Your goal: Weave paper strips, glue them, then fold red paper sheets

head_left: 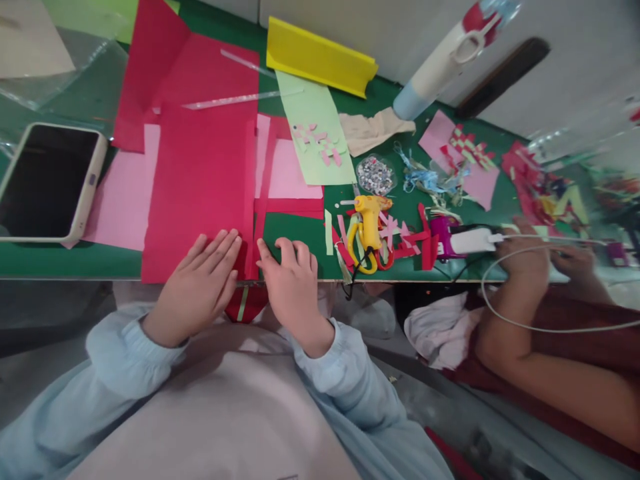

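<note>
My left hand (200,287) lies flat, fingers stretched out, on the lower right part of a large red paper sheet (200,180) at the table's front edge. Just right of the sheet's edge runs a narrow red paper strip (263,187). My right hand (294,283) is open over the table edge, its index finger reaching the strip's lower end and the other fingers slightly bent. Pink paper (290,167) lies partly under the strip. Behind the sheet is a folded red paper (200,73) with clear thin strips across it.
To the right are a yellow glue gun (369,217), yellow-handled scissors (356,248), paper scraps and a dish of googly eyes (376,175). A phone (50,181) lies left. A bottle (440,63) stands behind. A co-worker's arm (520,300) is at right, near a white cable.
</note>
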Motion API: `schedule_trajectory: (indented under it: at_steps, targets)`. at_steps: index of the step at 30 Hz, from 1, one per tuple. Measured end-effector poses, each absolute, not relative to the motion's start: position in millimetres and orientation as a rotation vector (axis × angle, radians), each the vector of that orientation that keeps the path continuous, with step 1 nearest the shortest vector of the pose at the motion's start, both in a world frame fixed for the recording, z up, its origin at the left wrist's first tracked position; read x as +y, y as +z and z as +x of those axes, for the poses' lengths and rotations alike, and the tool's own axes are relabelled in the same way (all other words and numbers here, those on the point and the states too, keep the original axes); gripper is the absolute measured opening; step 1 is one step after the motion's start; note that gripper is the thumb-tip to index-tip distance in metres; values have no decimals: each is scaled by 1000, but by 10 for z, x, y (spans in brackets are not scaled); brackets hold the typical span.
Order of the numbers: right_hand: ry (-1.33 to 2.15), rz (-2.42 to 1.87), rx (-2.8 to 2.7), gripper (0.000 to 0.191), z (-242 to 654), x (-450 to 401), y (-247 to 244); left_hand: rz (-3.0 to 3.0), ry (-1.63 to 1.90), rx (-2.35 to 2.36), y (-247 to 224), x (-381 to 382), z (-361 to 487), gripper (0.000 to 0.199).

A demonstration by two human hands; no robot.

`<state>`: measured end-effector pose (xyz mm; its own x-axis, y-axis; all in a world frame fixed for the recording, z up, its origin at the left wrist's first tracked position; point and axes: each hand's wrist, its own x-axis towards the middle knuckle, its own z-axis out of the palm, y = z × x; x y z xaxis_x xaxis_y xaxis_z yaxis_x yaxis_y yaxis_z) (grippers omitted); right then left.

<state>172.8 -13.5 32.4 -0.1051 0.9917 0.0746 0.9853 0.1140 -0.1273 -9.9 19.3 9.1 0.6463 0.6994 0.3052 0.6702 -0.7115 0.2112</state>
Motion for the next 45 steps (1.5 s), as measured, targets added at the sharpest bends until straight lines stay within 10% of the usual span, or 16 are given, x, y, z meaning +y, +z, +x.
schedule_trajectory:
  at_steps: [45]
  targets:
    - [49, -2027, -2253, 40, 1647, -258, 369, 2807, 395, 1308, 84, -48, -8, 69]
